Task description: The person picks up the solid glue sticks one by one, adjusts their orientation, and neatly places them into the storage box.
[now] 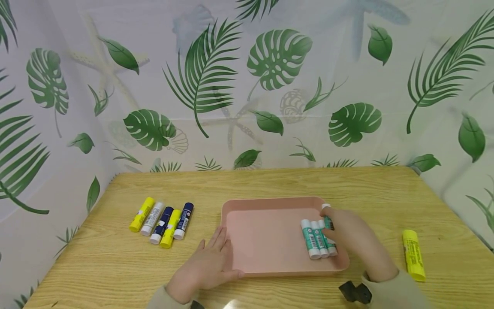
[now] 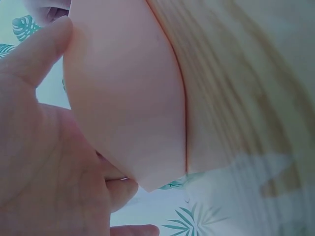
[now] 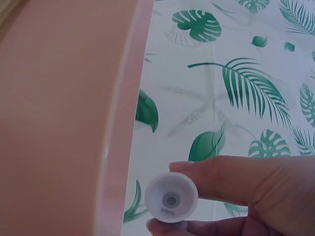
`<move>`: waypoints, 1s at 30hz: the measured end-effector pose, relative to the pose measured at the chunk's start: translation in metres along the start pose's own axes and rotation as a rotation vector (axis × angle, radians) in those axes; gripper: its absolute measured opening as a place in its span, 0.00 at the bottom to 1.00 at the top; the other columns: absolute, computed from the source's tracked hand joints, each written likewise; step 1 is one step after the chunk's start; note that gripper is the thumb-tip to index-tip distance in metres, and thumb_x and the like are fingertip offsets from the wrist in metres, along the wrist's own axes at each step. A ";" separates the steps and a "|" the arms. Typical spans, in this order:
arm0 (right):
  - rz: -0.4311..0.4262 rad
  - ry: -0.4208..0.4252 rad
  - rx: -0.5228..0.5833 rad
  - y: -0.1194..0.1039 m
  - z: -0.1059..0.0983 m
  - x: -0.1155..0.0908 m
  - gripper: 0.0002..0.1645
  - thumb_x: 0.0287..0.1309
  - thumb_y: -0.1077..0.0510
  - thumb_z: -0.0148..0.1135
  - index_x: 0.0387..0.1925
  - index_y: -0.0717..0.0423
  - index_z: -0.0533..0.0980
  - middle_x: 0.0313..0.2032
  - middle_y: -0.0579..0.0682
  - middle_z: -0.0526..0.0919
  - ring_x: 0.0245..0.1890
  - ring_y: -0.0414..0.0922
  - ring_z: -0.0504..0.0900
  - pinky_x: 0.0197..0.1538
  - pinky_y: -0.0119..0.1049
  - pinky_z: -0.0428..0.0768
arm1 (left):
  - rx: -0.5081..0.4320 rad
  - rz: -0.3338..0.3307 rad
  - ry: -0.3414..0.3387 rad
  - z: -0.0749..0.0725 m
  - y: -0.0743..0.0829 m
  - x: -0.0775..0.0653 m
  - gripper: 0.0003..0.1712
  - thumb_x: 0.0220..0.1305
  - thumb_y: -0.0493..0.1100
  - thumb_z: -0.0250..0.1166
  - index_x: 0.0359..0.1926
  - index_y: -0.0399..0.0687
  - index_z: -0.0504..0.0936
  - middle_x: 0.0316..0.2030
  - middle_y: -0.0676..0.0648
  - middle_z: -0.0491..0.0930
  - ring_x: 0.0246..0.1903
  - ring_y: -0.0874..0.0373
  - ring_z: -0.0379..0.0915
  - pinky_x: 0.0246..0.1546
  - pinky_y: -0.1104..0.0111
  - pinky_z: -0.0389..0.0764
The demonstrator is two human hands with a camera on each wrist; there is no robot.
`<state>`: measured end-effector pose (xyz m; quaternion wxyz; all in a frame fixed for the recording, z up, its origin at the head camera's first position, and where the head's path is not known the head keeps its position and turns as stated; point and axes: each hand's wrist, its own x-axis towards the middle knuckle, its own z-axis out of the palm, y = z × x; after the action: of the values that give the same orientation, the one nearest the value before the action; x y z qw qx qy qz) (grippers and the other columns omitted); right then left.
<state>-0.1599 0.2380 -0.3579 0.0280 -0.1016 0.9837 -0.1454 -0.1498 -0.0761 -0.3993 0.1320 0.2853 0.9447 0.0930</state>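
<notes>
A pink tray (image 1: 266,242) lies on the wooden table. My left hand (image 1: 206,264) rests at its left end, fingers spread along the rim and thumb by the front corner. In the left wrist view, the fingers and thumb touch the tray's outer wall (image 2: 123,93). Over the tray's right end, my right hand (image 1: 349,229) pinches a green glue stick (image 3: 171,197) between thumb and fingers, its white end towards the right wrist camera. Beside it, three green-and-white glue sticks (image 1: 310,240) lie side by side in the tray, partly covered by the right fingers.
To the left of the tray, several glue sticks lie in a slanted row: yellow (image 1: 142,214), white (image 1: 152,219) and dark blue (image 1: 183,221). A thicker yellow glue stick (image 1: 414,255) lies alone at the right. Behind the table (image 1: 185,184) hangs a leaf-print cloth (image 1: 231,86).
</notes>
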 end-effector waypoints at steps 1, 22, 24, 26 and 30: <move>0.002 -0.001 0.002 -0.004 0.001 0.001 0.23 0.47 0.61 0.64 0.46 0.65 0.71 0.34 0.55 0.79 0.28 0.44 0.75 0.29 0.41 0.73 | -0.001 -0.002 -0.002 0.000 0.000 0.000 0.52 0.53 0.72 0.47 0.62 0.31 0.57 0.65 0.35 0.42 0.65 0.45 0.33 0.55 0.44 0.50; -0.078 -0.022 0.022 -0.046 0.028 0.022 0.18 0.48 0.63 0.63 0.43 0.62 0.73 0.12 0.45 0.63 0.14 0.39 0.61 0.21 0.30 0.61 | -0.005 -0.027 -0.022 -0.001 -0.002 0.001 0.53 0.52 0.72 0.46 0.62 0.31 0.57 0.65 0.35 0.41 0.65 0.45 0.32 0.55 0.43 0.50; -0.057 -0.037 0.004 -0.048 0.031 0.022 0.17 0.49 0.62 0.62 0.43 0.60 0.73 0.12 0.44 0.62 0.14 0.39 0.61 0.21 0.30 0.61 | -0.007 -0.029 -0.025 -0.002 -0.001 0.000 0.53 0.52 0.72 0.46 0.62 0.31 0.58 0.66 0.35 0.41 0.65 0.45 0.32 0.55 0.43 0.50; -0.039 -0.060 0.004 -0.050 0.033 0.022 0.16 0.50 0.61 0.61 0.43 0.59 0.73 0.12 0.45 0.63 0.13 0.39 0.63 0.20 0.31 0.62 | -0.005 -0.029 -0.026 -0.002 -0.001 0.000 0.53 0.52 0.72 0.46 0.62 0.31 0.57 0.65 0.35 0.42 0.65 0.45 0.32 0.55 0.44 0.50; -0.039 -0.100 0.002 -0.052 0.037 0.023 0.15 0.51 0.61 0.60 0.43 0.59 0.73 0.13 0.46 0.67 0.12 0.39 0.67 0.18 0.30 0.66 | -0.004 -0.028 -0.023 -0.002 -0.001 -0.001 0.53 0.53 0.72 0.46 0.62 0.31 0.57 0.65 0.35 0.42 0.65 0.45 0.32 0.55 0.44 0.50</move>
<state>-0.1696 0.1739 -0.3792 0.0743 -0.1277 0.9789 -0.1414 -0.1505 -0.0776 -0.3980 0.1448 0.2726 0.9469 0.0899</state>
